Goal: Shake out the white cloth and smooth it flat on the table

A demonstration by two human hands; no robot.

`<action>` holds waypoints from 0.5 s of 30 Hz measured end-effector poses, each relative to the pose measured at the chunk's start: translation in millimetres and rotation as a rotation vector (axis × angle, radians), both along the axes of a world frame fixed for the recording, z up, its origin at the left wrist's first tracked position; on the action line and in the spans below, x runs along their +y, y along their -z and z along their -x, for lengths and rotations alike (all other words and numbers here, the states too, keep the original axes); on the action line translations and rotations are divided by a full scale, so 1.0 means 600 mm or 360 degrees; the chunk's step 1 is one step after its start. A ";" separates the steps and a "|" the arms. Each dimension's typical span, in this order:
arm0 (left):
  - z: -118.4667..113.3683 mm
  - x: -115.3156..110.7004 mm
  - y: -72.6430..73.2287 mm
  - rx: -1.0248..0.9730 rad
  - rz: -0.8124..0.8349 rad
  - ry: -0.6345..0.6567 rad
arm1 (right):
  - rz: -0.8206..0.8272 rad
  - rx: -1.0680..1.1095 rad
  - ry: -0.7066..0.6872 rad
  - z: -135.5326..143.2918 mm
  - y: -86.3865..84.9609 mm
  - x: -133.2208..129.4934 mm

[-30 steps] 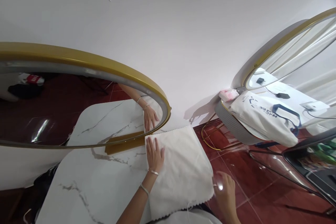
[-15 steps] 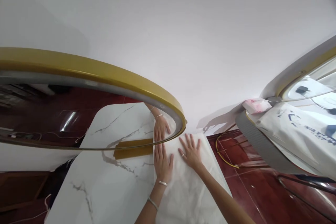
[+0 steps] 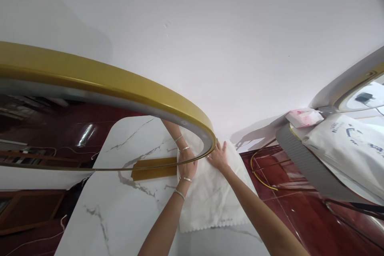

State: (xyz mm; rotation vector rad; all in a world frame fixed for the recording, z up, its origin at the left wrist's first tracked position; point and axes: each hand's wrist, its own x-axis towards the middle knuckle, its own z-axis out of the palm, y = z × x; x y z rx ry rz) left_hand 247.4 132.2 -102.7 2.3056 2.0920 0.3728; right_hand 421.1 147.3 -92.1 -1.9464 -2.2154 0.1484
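Observation:
A thin white cloth with a scalloped near edge lies on the marbled white table, slightly wrinkled. My left hand rests on its left side, right against the lower rim of a gold-framed round mirror. Its fingers run together with their reflection, so their shape cannot be made out. Farther right, my right hand lies on the cloth's far part by the wall, fingers stretched and spread. Bracelets circle my left wrist, and a ring shows on my right hand.
A gold strip, the mirror's base, sits on the table left of the cloth. At right, a second table carries a printed white bag, a tissue pack and another round mirror. Red tiled floor lies between.
Both hands have moved forward, toward the wall. The cloth has slid the same way, and its scalloped near edge now shows on the table. The view has shifted slightly.

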 end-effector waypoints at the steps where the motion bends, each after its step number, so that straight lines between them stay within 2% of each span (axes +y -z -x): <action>1: 0.001 -0.007 -0.004 -0.0004 -0.0005 0.0018 | -0.0012 -0.0001 0.0003 -0.002 0.000 -0.011; 5: 0.007 -0.056 -0.021 -0.0019 -0.0053 0.0093 | -0.0114 -0.0020 -0.0008 -0.018 0.008 -0.087; 7: 0.004 -0.078 -0.024 -0.0021 -0.0106 0.0081 | -0.0240 -0.0042 -0.0035 -0.025 0.016 -0.126; 9: -0.008 -0.086 -0.023 -0.0046 -0.0139 0.0115 | -0.0328 -0.0065 -0.0038 -0.028 0.023 -0.145; 11: -0.025 -0.077 -0.022 -0.0141 -0.0104 0.0284 | -0.0311 -0.0083 -0.0019 -0.026 0.025 -0.140; 13: -0.044 -0.053 -0.023 -0.0286 -0.0033 0.0473 | -0.0234 -0.0087 0.0005 -0.022 0.023 -0.114; 15: -0.058 -0.024 -0.025 -0.0402 0.0010 0.0522 | -0.0138 -0.0071 0.0014 -0.019 0.017 -0.078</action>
